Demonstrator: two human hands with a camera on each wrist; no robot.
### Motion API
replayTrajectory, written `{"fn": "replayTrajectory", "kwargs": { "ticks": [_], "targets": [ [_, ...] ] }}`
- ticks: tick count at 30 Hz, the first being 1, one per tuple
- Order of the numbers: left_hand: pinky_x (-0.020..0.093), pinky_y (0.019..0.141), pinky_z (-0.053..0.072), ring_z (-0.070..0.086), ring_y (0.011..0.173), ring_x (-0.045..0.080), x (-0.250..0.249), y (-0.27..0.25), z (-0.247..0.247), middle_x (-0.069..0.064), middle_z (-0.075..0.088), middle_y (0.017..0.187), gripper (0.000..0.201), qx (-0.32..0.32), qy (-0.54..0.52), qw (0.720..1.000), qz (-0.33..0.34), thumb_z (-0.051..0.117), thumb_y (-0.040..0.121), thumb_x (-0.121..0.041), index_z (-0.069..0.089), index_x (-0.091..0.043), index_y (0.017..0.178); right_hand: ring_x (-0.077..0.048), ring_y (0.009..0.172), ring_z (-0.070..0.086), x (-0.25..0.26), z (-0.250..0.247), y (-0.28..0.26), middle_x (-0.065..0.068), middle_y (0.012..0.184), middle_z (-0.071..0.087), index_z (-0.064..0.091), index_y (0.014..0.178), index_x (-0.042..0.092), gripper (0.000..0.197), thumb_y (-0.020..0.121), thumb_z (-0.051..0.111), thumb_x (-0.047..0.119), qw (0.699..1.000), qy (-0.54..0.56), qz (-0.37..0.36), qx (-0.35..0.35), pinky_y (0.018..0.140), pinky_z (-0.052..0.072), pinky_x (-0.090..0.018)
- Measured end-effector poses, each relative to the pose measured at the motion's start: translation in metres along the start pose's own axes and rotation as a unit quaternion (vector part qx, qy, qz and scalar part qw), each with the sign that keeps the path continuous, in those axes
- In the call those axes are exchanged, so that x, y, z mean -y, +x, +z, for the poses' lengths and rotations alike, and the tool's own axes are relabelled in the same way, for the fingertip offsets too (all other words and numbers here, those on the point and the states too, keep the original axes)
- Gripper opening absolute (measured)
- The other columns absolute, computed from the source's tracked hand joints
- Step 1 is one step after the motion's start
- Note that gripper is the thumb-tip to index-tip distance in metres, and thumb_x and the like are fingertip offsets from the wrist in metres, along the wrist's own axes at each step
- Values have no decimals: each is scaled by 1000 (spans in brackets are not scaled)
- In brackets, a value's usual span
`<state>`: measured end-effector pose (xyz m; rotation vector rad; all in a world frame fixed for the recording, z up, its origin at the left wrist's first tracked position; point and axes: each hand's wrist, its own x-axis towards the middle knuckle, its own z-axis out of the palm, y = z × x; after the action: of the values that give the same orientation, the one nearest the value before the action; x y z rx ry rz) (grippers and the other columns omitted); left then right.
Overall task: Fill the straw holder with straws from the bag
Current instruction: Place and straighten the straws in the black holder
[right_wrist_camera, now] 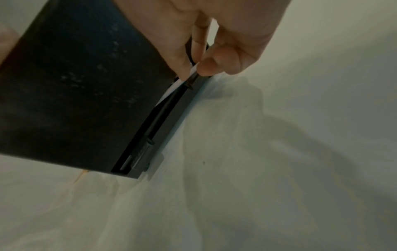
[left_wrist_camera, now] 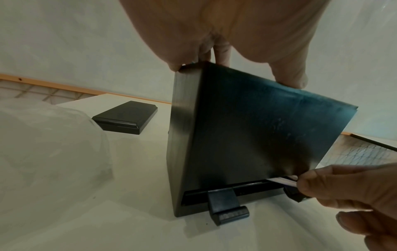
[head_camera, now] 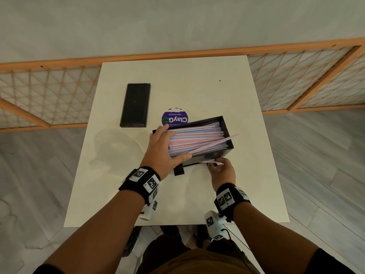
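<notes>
The black straw holder (head_camera: 227,125) is standing on the white bench (head_camera: 197,80), near its middle, open at the top and packed with pink, blue and white straws (head_camera: 195,141) lying lengthwise; one straw is lying slantwise across the pile, its end sticking out over the right wall. The left hand (head_camera: 164,149) is spanning the holder's left end, fingers (head_camera: 164,128) reaching over the far rim and thumb pressing along the near rim, so it is gripping the box. The right hand (head_camera: 222,171) is working at the slot low on the front wall, its fingers (right_wrist_camera: 212,67) and thumb pinching together on the end of a pale straw poking out there. A clear plastic bag (head_camera: 114,147) is lying crumpled left of the holder. Behind it a flat black lid (head_camera: 135,105) is resting, and a round purple sticker (head_camera: 174,118) is showing just behind the holder.
</notes>
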<state>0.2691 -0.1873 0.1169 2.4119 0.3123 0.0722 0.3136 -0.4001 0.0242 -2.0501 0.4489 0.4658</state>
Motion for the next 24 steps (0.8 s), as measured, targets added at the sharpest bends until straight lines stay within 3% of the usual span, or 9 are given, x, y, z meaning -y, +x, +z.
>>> {"fn": "replayTrajectory", "kwargs": {
  "ticks": [4, 8, 11, 14, 20, 24],
  "targets": [
    [42, 114, 42, 28, 142, 14, 1, 0, 1, -6, 28, 156, 81, 2, 0, 1000, -2, 78, 77, -61, 42, -27, 141, -21, 72, 64, -3, 8, 2, -2, 83, 68, 62, 103, 27, 17, 90, 72, 26, 999, 31, 24, 27, 60, 43, -19],
    [46, 113, 45, 29, 142, 14, 3, 0, 1, -8, 27, 156, 81, 8, 1, 1000, -8, 76, 76, -64, 41, -29, 141, -23, 65, 58, -2, 16, 2, 0, 70, 63, 57, 88, 28, 20, 87, 76, 22, 993, 92, 70, 32, 69, 52, -34],
    [47, 114, 44, 27, 143, 15, 4, 1, 0, -7, 27, 157, 82, 16, 0, 1000, -9, 77, 76, -64, 41, -29, 142, -22, 57, 50, 1, 14, 1, -3, 70, 60, 54, 85, 23, 22, 87, 75, 25, 987, 128, 95, 28, 56, 45, -33],
    [43, 114, 43, 27, 143, 14, 4, 1, -1, -7, 27, 156, 82, 20, -6, 1000, -7, 79, 77, -60, 42, -28, 142, -21, 58, 47, 4, 8, -2, -5, 78, 56, 52, 93, 15, 9, 100, 57, 16, 976, 180, 105, 59, 46, 40, -26],
    [36, 111, 41, 27, 140, 11, 3, 1, -2, -7, 28, 154, 81, 18, -7, 1000, -1, 80, 77, -59, 43, -25, 141, -20, 69, 44, 1, 8, 6, -1, 78, 53, 60, 83, 24, 12, 94, 63, 27, 965, 198, 162, 57, 55, 43, -30],
    [40, 113, 43, 26, 142, 12, 2, 0, -3, -6, 28, 155, 81, 20, -8, 1000, -4, 79, 77, -59, 43, -25, 142, -24, 67, 47, 7, 6, 12, -8, 79, 55, 60, 89, 16, 9, 94, 57, 23, 976, 150, 142, 70, 61, 48, -34]
  ]
}}
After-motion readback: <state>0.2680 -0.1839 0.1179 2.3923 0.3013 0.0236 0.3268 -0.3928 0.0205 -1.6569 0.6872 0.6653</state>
